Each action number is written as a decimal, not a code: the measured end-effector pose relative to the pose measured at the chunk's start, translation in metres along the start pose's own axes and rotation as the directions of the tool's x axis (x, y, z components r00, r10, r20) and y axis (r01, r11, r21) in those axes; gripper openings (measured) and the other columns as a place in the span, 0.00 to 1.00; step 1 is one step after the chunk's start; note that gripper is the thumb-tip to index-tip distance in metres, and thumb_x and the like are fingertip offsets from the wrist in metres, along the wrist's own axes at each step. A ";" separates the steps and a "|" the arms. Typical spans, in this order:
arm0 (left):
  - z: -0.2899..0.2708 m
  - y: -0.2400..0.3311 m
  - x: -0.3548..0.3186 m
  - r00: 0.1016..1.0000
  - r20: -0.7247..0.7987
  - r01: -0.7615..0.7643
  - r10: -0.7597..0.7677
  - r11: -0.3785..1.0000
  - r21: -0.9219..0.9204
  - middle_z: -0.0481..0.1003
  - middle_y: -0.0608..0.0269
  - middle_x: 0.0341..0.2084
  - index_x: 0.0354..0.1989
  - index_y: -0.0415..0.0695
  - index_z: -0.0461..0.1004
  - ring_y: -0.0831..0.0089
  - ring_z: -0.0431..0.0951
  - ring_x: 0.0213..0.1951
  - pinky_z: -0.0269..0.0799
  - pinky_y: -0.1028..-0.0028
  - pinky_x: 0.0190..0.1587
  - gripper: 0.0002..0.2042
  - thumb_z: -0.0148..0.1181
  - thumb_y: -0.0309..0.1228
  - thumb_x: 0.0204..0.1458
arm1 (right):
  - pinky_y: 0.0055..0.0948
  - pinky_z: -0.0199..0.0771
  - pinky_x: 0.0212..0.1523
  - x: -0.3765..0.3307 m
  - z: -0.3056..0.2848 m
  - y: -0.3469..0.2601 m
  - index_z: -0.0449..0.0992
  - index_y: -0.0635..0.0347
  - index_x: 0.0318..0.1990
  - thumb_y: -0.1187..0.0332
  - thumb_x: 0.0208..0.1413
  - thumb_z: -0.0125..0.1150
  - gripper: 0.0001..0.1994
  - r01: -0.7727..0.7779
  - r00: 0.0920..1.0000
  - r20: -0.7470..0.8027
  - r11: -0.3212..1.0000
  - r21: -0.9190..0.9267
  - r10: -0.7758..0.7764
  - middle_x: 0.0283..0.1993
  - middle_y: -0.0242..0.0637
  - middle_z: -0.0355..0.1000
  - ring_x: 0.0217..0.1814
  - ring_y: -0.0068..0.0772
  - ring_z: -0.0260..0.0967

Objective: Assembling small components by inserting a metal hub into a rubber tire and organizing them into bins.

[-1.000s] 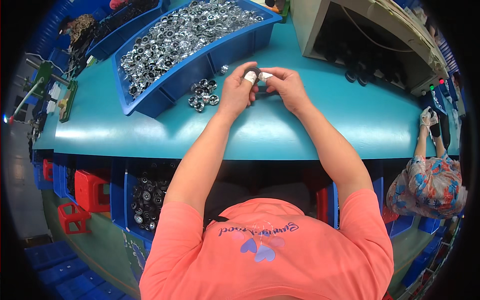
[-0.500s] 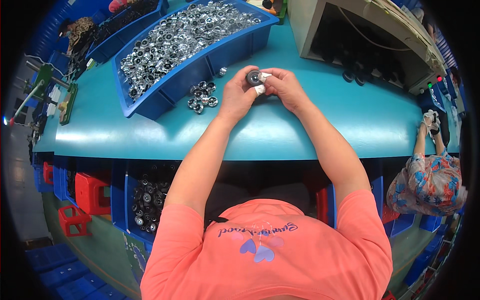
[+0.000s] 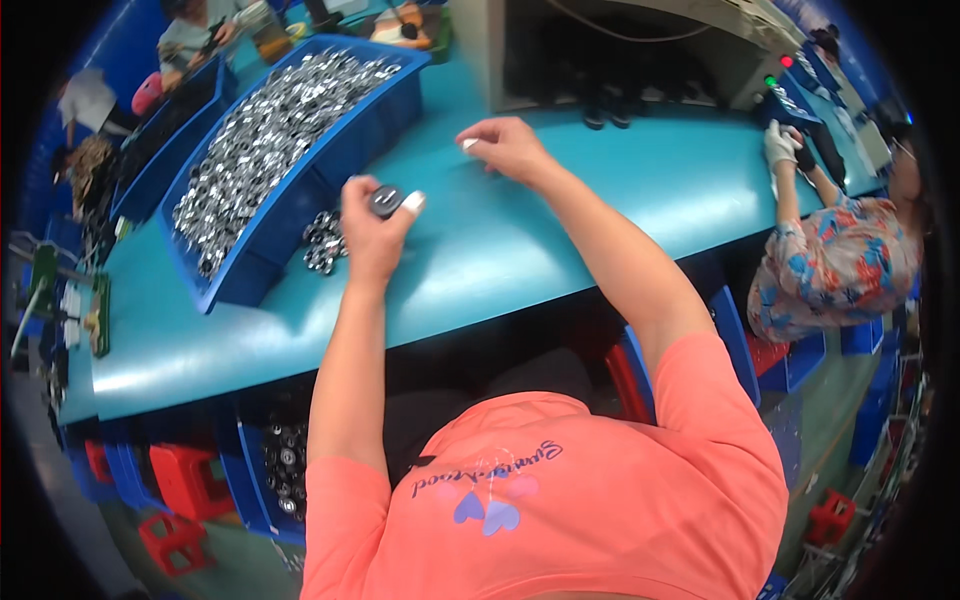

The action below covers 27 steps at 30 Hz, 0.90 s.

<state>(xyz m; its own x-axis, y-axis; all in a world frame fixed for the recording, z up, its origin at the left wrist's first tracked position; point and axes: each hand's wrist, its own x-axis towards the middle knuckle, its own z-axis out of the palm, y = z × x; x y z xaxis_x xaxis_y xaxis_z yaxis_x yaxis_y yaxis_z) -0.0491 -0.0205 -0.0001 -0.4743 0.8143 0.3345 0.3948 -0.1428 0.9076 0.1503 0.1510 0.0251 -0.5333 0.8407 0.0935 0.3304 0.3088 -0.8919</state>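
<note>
Left hand (image 3: 372,232) pinching small round dark metal part (image 3: 385,200) between thumb and taped fingertips, above teal tabletop (image 3: 560,230); loose pile of shiny metal rings (image 3: 323,242) just beside at 9 o'clock, blue plastic bin (image 3: 330,150) beyond. Right hand (image 3: 508,147) at 2 o'clock, loosely curled, empty, farther from pile

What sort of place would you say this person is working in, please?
Most likely a factory assembly or sorting bench. A long blue bin is heaped with small shiny metal parts, the left hand holds one dark round part over a teal workbench, and a co-worker sits nearby.
</note>
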 end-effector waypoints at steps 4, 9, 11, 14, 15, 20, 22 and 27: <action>-0.071 0.056 -0.050 0.989 0.064 -0.142 0.134 0.980 0.137 0.70 0.66 0.34 0.47 0.43 0.66 0.76 0.72 0.37 0.70 0.74 0.41 0.24 0.74 0.30 0.45 | 0.42 0.78 0.55 -0.006 -0.095 0.028 0.87 0.53 0.46 0.60 0.52 0.69 0.15 -0.010 0.931 -0.324 0.877 -0.481 -0.167 0.47 0.44 0.82 0.50 0.45 0.80; -0.220 0.056 -0.180 0.980 0.099 0.075 -0.175 0.778 0.624 0.75 0.57 0.38 0.50 0.41 0.69 0.60 0.76 0.41 0.72 0.65 0.45 0.26 0.74 0.26 0.41 | 0.45 0.74 0.62 -0.025 -0.148 0.078 0.81 0.46 0.57 0.51 0.52 0.74 0.25 -0.329 0.905 -0.424 0.648 -0.687 0.009 0.60 0.38 0.72 0.65 0.44 0.67; -0.274 0.038 -0.243 0.908 -0.028 0.252 -0.418 0.492 0.833 0.76 0.53 0.39 0.52 0.41 0.70 0.53 0.77 0.43 0.73 0.62 0.46 0.28 0.74 0.24 0.40 | 0.44 0.74 0.61 -0.029 -0.150 0.088 0.80 0.46 0.56 0.51 0.53 0.73 0.24 -0.329 0.899 -0.437 0.630 -0.704 -0.019 0.58 0.37 0.72 0.64 0.43 0.67; -0.312 0.032 -0.303 0.825 -0.234 0.376 -0.514 0.190 0.907 0.79 0.47 0.42 0.54 0.40 0.71 0.43 0.79 0.45 0.75 0.56 0.49 0.30 0.74 0.22 0.38 | 0.43 0.75 0.59 -0.027 -0.140 0.093 0.81 0.47 0.53 0.53 0.54 0.72 0.21 -0.321 0.894 -0.447 0.662 -0.677 -0.024 0.55 0.36 0.74 0.61 0.42 0.68; -0.315 0.031 -0.307 0.859 -0.218 0.360 -0.463 0.245 0.900 0.79 0.48 0.43 0.55 0.40 0.72 0.45 0.80 0.45 0.75 0.58 0.49 0.29 0.73 0.22 0.40 | 0.43 0.75 0.57 -0.024 -0.136 0.092 0.81 0.48 0.50 0.53 0.54 0.73 0.19 -0.259 0.903 -0.423 0.695 -0.671 -0.073 0.52 0.35 0.74 0.58 0.41 0.69; -0.225 0.051 -0.217 0.981 -0.022 0.172 -0.193 0.813 0.555 0.79 0.52 0.43 0.60 0.39 0.71 0.59 0.79 0.40 0.76 0.65 0.43 0.24 0.63 0.34 0.55 | 0.35 0.73 0.46 -0.029 -0.070 0.044 0.82 0.54 0.37 0.59 0.50 0.76 0.13 0.224 0.915 -0.200 0.854 -0.469 -0.350 0.39 0.33 0.75 0.42 0.34 0.72; -0.160 0.055 -0.161 0.975 0.129 0.165 -0.183 0.976 0.139 0.78 0.54 0.42 0.62 0.39 0.71 0.65 0.78 0.37 0.76 0.68 0.41 0.23 0.59 0.39 0.62 | 0.33 0.74 0.43 -0.048 -0.017 -0.005 0.82 0.53 0.38 0.63 0.50 0.76 0.11 0.392 0.898 -0.123 0.896 -0.210 -0.422 0.43 0.33 0.78 0.45 0.33 0.73; -0.059 0.044 -0.067 0.884 0.395 0.465 -0.249 0.539 -0.702 0.77 0.50 0.48 0.66 0.41 0.67 0.67 0.79 0.41 0.79 0.65 0.43 0.24 0.45 0.47 0.72 | 0.33 0.76 0.46 -0.085 0.080 -0.072 0.82 0.54 0.39 0.65 0.51 0.75 0.10 0.617 0.786 0.030 0.787 0.035 -0.617 0.46 0.33 0.79 0.46 0.34 0.74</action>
<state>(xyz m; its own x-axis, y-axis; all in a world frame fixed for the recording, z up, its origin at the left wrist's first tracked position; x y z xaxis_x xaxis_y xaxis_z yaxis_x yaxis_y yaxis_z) -0.0462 -0.1144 0.0325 -0.2068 0.9779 -0.0302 -0.5603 -0.0931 0.8230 0.1090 0.0217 0.0459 -0.6464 0.4569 0.6110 -0.0961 0.7457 -0.6593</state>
